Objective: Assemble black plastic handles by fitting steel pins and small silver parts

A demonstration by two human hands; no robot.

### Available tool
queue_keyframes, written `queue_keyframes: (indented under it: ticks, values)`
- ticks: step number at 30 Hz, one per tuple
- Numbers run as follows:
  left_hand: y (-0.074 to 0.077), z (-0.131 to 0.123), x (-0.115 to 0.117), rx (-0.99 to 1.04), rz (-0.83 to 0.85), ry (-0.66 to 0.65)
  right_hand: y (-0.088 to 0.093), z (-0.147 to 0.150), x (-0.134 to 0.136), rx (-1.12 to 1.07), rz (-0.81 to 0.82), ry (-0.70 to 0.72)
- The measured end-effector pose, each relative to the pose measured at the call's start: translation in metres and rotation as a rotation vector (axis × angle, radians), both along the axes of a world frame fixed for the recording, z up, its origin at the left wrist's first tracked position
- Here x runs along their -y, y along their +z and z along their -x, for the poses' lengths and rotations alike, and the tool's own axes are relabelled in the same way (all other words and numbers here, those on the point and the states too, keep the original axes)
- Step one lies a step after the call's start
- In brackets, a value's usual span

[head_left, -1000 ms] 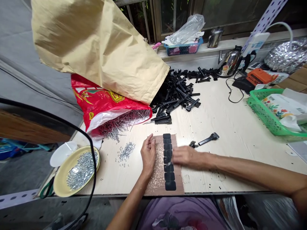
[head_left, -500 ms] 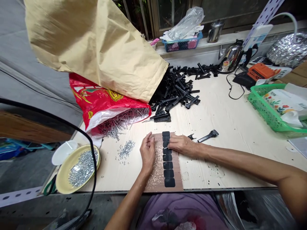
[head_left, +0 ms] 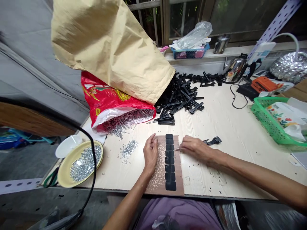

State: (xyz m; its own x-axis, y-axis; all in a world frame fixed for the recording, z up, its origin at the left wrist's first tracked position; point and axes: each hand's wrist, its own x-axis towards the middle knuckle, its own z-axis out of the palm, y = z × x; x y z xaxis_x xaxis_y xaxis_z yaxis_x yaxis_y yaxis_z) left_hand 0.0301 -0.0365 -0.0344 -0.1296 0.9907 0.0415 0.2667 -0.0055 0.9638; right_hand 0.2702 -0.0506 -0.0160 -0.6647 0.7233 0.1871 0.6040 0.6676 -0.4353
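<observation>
Board (head_left: 179,179), brown, is lying at the near edge of the table (head_left: 227,127), between the two hands, with bare tabletop stretching away to its right. I am counting eight black pads (head_left: 169,168) in one column on it. Right hand (head_left: 195,149) is pinching a pin (head_left: 177,149), too thin to make out well, beside the column; left hand (head_left: 150,154) is resting open on the board, gripping nothing. One black clip (head_left: 214,141) is sitting half hidden behind the right hand.

Soft, even daylight; sharp centre, edges bowed (wide lens).
</observation>
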Motion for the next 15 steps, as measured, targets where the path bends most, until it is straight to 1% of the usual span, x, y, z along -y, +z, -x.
queue_keyframes:
  ticks: [1,3,5,6,8,11,13,15]
  values:
    - [0.0,0.001,0.0,-0.002,-0.001,0.003,0.003,-0.013,-0.003,0.042,0.016,-0.063]
    - [-0.001,0.001,0.0,-0.005,-0.006,-0.002,0.012,-0.036,-0.012,0.172,0.013,-0.101]
    - [-0.001,0.001,0.0,-0.001,-0.019,-0.018,0.021,-0.045,-0.024,0.245,-0.034,-0.116]
    - [0.0,0.0,0.0,-0.001,-0.03,-0.025,0.024,-0.042,-0.032,0.244,-0.064,-0.134]
    - [0.001,-0.002,0.002,-0.006,-0.06,-0.029,0.027,-0.023,-0.052,0.195,-0.116,-0.179]
    - [0.007,0.002,0.005,-0.022,-0.089,-0.038,0.018,0.029,-0.091,0.128,-0.182,-0.213]
    - [0.012,0.013,0.006,-0.057,-0.102,-0.026,0.007,0.063,-0.118,0.164,-0.251,-0.233]
    - [0.016,0.034,0.006,-0.144,-0.134,0.028,-0.004,0.088,-0.14,0.252,-0.298,-0.223]
